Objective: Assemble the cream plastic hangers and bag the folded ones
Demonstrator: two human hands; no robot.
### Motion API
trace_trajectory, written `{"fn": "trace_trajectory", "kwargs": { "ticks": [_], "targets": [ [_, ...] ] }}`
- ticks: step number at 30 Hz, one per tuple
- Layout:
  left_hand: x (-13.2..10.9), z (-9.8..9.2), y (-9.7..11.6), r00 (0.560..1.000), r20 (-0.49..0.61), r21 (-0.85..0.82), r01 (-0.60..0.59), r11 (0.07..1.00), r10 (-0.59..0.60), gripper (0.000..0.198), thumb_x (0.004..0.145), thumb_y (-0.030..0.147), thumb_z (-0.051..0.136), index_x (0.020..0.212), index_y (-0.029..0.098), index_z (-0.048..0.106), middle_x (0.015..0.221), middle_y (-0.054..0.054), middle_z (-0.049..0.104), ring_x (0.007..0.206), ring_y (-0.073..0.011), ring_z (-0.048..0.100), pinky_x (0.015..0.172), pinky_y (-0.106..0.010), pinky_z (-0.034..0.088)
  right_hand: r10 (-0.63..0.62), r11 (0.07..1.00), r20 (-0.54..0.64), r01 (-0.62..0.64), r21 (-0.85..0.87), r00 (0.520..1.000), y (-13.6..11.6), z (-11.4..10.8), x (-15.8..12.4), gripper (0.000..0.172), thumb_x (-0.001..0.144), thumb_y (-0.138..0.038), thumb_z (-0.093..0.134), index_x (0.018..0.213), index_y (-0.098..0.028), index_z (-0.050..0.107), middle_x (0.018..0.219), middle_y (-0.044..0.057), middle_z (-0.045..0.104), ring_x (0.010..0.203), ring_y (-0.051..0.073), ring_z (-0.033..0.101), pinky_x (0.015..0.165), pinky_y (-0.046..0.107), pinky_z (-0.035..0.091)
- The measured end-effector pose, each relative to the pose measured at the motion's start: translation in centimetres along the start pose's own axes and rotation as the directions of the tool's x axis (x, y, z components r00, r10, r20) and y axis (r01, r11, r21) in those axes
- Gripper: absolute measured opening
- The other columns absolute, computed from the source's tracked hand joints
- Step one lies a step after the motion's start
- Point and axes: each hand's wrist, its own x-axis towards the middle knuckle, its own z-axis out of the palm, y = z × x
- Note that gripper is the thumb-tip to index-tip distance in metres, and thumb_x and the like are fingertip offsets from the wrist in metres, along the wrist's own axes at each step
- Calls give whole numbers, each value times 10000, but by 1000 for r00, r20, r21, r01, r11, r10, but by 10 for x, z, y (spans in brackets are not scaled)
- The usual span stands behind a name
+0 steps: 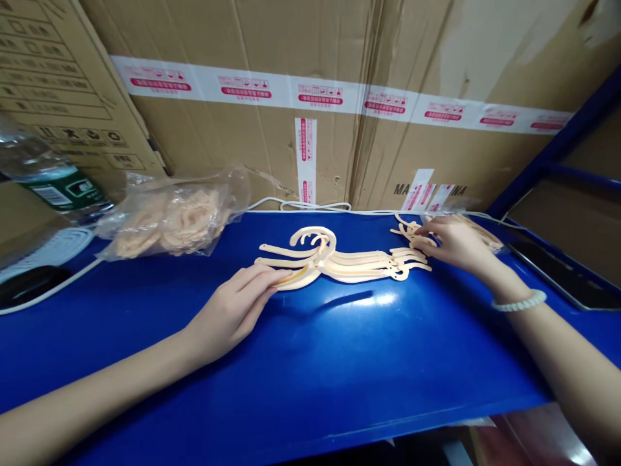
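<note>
A stack of several cream plastic hangers (339, 260) lies flat on the blue table (310, 362), hooks pointing up toward the boxes. My left hand (233, 310) rests flat beside the stack's left end, fingers stretched out and touching the lowest hanger arm. My right hand (449, 243), with a bead bracelet on the wrist, is at the stack's right end, fingers curled and pinched on a hanger from a further loose pile (412, 230).
A clear plastic bag of cream parts (174, 217) lies at the back left, beside a green-labelled water bottle (46, 175), a white cable (301, 205) and a dark object (26, 285). Taped cardboard boxes (310, 97) wall the back. A dark tablet (563, 272) sits at the right.
</note>
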Motion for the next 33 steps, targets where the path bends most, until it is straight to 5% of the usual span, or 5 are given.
{"fn": "trace_trajectory", "kwargs": {
  "ticks": [6,14,19,24,33],
  "targets": [
    [1,0,2,1000,-11,6,-18,1000,18,317,1033,119,448,1311,182,586,1149,-111,690,1018,-213,646,909,-347,534,101,983,39,-93,-158,994,-5,18,0,293,919,-388,551,843,-176,738,872,141,730,802,279,669,631,348,491],
    [3,-1,3,1000,-10,-7,-4,1000,4,323,1030,104,447,1312,172,589,1173,-113,677,1020,-209,642,917,-340,520,227,963,1,-225,146,974,-1,6,-2,231,821,-432,661,716,-237,594,703,63,713,657,251,669,554,351,473],
    [4,-2,4,1000,-19,-17,-12,1000,12,314,1027,82,451,1297,163,587,1170,-103,679,1039,-198,632,940,-327,507,277,607,127,-276,745,952,-36,-20,-7,425,853,-650,651,836,-263,474,702,32,708,552,222,681,487,358,545],
    [4,-3,3,1000,-20,-16,-12,1000,12,314,1026,73,448,1297,157,583,1184,-105,672,1046,-194,626,938,-324,502,111,273,259,-280,920,959,-82,-23,-11,450,829,-610,741,913,-258,473,824,57,771,596,224,728,533,359,602],
    [5,-3,4,999,-30,-15,-41,999,41,320,1022,58,460,1292,187,573,1165,-88,680,1032,-186,629,892,-314,490,173,192,242,-274,943,955,-93,-13,-11,353,699,-468,896,782,-179,711,933,113,788,727,196,733,578,279,595]
  ]
}}
